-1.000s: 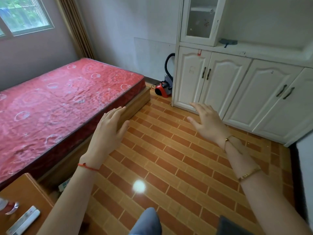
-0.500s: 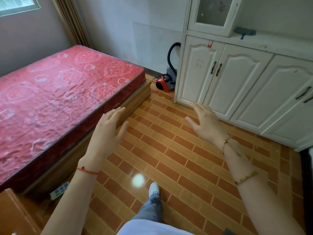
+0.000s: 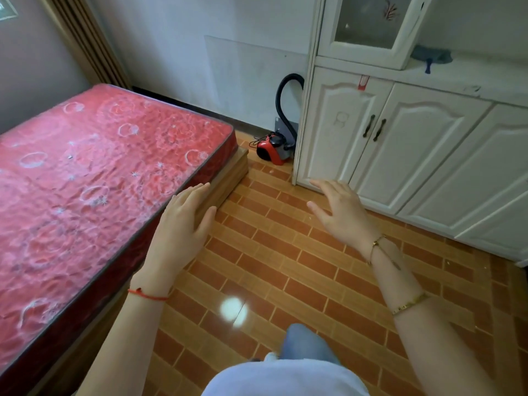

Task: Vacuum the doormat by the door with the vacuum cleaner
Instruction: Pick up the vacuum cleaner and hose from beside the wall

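Showing brick-tile floor (image 3: 285, 252) | red mattress (image 3: 85, 181) | white cabinets (image 3: 414, 152)

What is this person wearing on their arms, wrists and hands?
Both forearms are bare, with no sleeves in view. The left hand has a thin red string bracelet at its wrist. The right hand has a fine gold chain bracelet at its wrist, with a flat gold bangle further up the forearm. No gloves.

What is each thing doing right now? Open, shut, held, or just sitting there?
Vacuum cleaner: on the floor, unheld.
Hose: arched up.
Lower cabinet doors: shut.
Glass door: shut.
Left hand: open, empty.
Right hand: open, empty.
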Tool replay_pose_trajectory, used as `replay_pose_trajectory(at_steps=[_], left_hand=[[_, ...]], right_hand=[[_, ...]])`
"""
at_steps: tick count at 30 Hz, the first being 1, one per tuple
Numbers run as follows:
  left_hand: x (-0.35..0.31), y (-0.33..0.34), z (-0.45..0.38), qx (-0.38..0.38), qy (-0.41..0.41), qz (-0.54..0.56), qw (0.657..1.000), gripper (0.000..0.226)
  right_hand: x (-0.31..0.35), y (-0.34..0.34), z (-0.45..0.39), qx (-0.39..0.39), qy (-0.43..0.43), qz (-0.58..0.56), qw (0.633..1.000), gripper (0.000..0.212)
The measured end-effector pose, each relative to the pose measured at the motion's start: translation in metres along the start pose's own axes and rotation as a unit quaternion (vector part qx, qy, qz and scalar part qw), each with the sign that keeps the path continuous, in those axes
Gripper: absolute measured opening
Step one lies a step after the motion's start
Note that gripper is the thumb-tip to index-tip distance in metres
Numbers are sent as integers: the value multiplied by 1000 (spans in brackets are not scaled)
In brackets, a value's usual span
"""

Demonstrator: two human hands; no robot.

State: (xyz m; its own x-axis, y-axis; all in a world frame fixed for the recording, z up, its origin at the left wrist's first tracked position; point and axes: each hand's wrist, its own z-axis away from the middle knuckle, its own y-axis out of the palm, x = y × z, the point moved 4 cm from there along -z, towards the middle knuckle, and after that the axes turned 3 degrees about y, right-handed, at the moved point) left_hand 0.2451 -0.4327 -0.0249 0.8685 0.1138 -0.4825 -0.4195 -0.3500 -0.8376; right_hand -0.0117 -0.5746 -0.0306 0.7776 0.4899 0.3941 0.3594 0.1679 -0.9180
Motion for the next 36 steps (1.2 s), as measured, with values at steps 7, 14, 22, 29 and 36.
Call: replay_pose_trajectory(at_steps=[7,14,22,29,36], left_hand=[[39,36,-96,22,-13,-3,1000,47],[68,66,-239,20,-30,11,999,48],[101,82,-401,4,-45,0,999,48],[137,105,-507,18,-43,-16,999,48],[192,143,-635,42,-12,-4,999,47]], right_hand=[[-22,26,-106,12,2,-12,1000,50],[-46,23,-254,19,-15,-28,999,48],[-65,15,-425,25,-36,-36,998,50],[-81,23,-541,28,-27,-45,998,49],[-104,49,-663,19,8,-47,999,49]])
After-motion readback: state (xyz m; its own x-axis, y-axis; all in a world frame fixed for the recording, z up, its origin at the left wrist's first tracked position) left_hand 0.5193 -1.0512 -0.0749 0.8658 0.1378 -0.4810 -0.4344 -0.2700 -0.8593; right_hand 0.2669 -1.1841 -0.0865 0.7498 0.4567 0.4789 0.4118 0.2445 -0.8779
